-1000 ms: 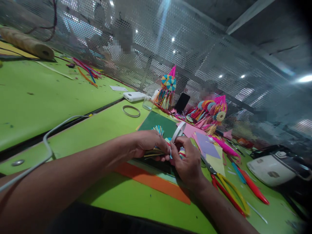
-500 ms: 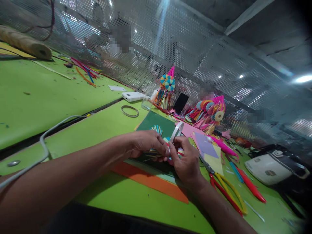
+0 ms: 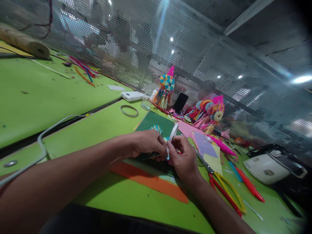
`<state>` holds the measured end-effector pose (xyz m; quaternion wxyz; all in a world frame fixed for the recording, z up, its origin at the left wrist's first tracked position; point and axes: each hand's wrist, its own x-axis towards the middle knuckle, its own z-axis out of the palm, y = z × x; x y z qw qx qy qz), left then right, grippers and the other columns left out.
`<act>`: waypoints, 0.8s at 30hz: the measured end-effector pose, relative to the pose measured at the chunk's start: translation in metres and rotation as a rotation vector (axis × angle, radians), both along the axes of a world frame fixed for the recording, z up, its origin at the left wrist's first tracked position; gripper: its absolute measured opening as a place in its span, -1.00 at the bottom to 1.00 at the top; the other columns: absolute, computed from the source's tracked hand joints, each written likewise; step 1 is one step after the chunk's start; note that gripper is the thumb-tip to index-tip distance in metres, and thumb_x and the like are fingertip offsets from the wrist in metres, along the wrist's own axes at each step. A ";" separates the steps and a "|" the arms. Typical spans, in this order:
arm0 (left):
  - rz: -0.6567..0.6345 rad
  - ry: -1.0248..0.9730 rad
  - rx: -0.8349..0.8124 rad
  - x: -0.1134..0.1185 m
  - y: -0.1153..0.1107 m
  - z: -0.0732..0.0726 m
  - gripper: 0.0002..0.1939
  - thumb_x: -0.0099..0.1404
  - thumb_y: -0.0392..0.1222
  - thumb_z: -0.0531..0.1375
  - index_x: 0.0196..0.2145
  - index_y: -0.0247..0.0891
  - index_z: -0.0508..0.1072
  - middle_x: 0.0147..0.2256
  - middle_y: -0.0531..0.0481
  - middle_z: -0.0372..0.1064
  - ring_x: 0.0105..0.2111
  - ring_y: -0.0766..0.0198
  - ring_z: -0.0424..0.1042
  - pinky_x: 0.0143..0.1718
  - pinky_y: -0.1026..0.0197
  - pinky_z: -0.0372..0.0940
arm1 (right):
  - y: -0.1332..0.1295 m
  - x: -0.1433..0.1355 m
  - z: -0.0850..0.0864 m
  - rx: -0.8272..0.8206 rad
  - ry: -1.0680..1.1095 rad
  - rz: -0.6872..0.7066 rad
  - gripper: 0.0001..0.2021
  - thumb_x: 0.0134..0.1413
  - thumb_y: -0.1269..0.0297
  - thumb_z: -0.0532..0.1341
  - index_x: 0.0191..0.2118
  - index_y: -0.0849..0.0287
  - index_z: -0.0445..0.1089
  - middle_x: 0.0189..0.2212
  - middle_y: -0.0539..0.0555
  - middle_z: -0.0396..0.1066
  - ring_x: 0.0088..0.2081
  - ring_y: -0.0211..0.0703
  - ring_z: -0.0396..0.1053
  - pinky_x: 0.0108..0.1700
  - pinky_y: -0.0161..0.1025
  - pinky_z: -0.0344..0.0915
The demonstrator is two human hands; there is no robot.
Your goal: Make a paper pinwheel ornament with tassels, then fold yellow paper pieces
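My left hand point(image 3: 148, 143) is closed, its fingers around a bundle of thin coloured paper strips point(image 3: 156, 129) whose blue and yellow ends fan out above the knuckles. My right hand point(image 3: 186, 159) pinches right beside it, thumb and fingers touching a narrow white ring point(image 3: 174, 131) like a thin tape roll. Between the fingertips shows a small white and light-blue piece point(image 3: 168, 153); the fingers hide most of it. Both hands work over a dark green sheet point(image 3: 152, 121), with an orange paper sheet point(image 3: 156, 183) nearer to me.
Scissors point(image 3: 216, 177) with red and yellow handles lie to the right, near a red tool point(image 3: 251, 187). Finished paper tassels point(image 3: 167, 86) stand by the mesh. A phone point(image 3: 180, 103), white power bank point(image 3: 132, 96), brown ring point(image 3: 129, 111) and white cable point(image 3: 43, 146) are around.
The white ring has tilted and sunk slightly lower by my right fingers. A small white and light-blue piece now shows between my fingertips. Both hands stay in nearly the same place.
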<state>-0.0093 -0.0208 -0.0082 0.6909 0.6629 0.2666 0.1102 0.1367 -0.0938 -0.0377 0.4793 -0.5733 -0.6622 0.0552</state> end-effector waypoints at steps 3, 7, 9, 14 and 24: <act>-0.004 -0.007 0.000 0.000 0.001 0.000 -0.94 -0.10 -0.33 0.20 -0.65 -0.36 0.44 -0.67 0.06 0.31 -0.65 0.43 0.20 -0.57 0.34 0.08 | 0.001 0.001 0.005 -0.078 0.155 0.057 -0.89 0.06 0.26 0.18 -0.34 0.17 0.24 -0.51 -0.05 0.30 -0.48 -0.30 0.28 -0.45 -0.36 0.24; -0.014 0.000 -0.008 -0.001 0.002 0.001 -0.94 -0.10 -0.32 0.22 -0.64 -0.37 0.46 -0.67 0.05 0.32 -0.64 0.42 0.20 -0.57 0.33 0.09 | 0.001 0.006 0.015 -0.210 0.368 0.186 -0.74 0.03 0.21 0.21 -0.17 0.19 0.26 -0.44 0.00 0.35 -0.43 -0.26 0.35 -0.39 -0.31 0.32; -0.009 0.000 -0.022 -0.002 0.003 0.001 -0.93 -0.09 -0.31 0.22 -0.64 -0.37 0.45 -0.67 0.05 0.32 -0.64 0.42 0.21 -0.57 0.33 0.09 | 0.000 0.010 0.019 -0.279 0.427 0.222 -0.65 0.03 0.18 0.21 -0.07 0.20 0.22 -0.44 0.00 0.35 -0.44 -0.26 0.36 -0.38 -0.29 0.33; 0.005 -0.006 -0.028 -0.001 0.005 -0.001 -0.93 -0.05 -0.31 0.21 -0.61 -0.36 0.45 -0.66 0.06 0.31 -0.64 0.43 0.22 -0.56 0.34 0.11 | -0.007 0.016 0.023 -0.396 0.385 0.211 -0.60 0.02 0.17 0.23 -0.03 0.16 0.21 -0.31 0.06 0.37 -0.51 -0.32 0.33 -0.48 -0.32 0.35; 0.017 -0.037 -0.063 0.000 0.007 -0.006 -0.90 -0.06 -0.27 0.24 -0.62 -0.37 0.45 -0.64 0.03 0.33 -0.64 0.42 0.22 -0.55 0.33 0.12 | -0.007 0.012 0.022 -0.418 0.427 0.276 -0.62 -0.06 0.24 0.28 -0.08 0.16 0.27 -0.33 0.03 0.31 -0.50 -0.32 0.32 -0.49 -0.33 0.36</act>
